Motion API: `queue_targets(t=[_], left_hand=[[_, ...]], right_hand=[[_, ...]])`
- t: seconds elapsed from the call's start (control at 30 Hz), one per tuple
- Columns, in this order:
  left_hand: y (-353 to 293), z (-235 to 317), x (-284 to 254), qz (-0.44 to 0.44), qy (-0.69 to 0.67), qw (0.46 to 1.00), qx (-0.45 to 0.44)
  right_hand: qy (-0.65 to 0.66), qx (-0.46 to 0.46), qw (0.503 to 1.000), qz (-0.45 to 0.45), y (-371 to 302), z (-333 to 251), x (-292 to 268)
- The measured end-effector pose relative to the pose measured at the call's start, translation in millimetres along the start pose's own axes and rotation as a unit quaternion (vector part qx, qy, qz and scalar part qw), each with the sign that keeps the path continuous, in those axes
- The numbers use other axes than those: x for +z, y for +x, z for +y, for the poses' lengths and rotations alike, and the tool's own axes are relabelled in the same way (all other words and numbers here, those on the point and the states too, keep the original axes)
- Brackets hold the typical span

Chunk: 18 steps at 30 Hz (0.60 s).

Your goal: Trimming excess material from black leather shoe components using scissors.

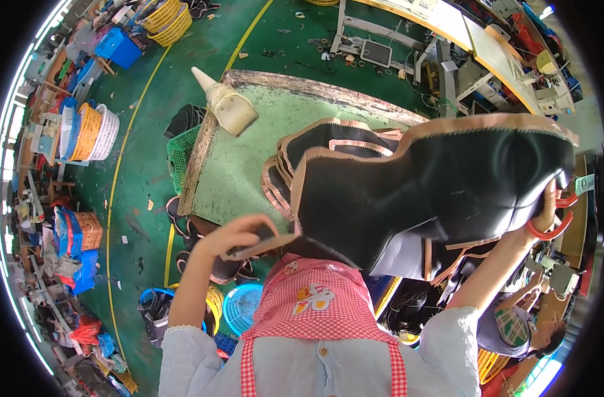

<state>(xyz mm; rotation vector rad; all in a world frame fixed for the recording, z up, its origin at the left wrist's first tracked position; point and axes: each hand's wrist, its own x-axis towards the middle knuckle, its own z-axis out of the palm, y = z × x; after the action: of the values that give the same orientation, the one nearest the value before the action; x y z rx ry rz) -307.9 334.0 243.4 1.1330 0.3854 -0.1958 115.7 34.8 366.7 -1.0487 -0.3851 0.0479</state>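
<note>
A large black boot upper (394, 198) with tan, zigzag-edged trim spans the space above the table, held up between my hands. At its lower left corner, my left hand (234, 233) has its fingers curled on a tan-edged flap. My right hand (547, 204) grips the far right end of the upper, and the red handles of scissors (555, 228) loop around the fingers there. The scissor blades are hidden. Under and behind the raised piece, more black uppers (282, 165) with the same trim lie stacked on the green tabletop (255, 152).
An off-white container with a pointed cone (230, 109) lies at the table's far left corner. Beside the table's left edge stands a green basket (181, 155). A blue basket (243, 308) is near my left side. Another person (513, 327) works at the lower right.
</note>
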Motion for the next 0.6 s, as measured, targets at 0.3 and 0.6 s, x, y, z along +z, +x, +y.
queue_targets(t=[0.3,0.6], left_hand=[[60,-21,3,0.215,0.155,0.961,0.081],[53,-25,14,0.233,0.109,0.964,0.066]], right_hand=[[-0.42,0.167,0.892,0.01,-12,152,-89],[-0.32,0.459,0.674,-0.483,-240,160,19]])
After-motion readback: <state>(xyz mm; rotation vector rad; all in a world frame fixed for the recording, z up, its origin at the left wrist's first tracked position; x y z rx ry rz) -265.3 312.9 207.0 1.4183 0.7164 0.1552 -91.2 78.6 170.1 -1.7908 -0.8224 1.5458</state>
